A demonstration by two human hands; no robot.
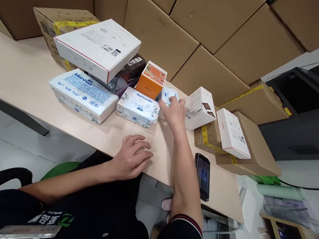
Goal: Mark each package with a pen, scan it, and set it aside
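Right hand: my right hand (175, 112) is out over the desk (14, 70), fingers closing round a small white-and-blue pack (167, 94); how firm the hold is, I can't tell.
Left hand: my left hand (132, 157) lies flat near the desk's front edge, fingers spread, holding nothing.
Pack: wedged between the orange box (152, 79) and the white cut-out box (200, 108), behind the Manhua tissue pack (138, 107).
Risk: lift carelessly and my knuckles could nudge the cut-out box, which sits tilted, off its carton.
Phone: the phone (202, 176) lies near the edge beside my forearm; a sweep back might knock it off.

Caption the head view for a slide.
Right hand grips a small tissue pack among boxes; left hand rests on the table.
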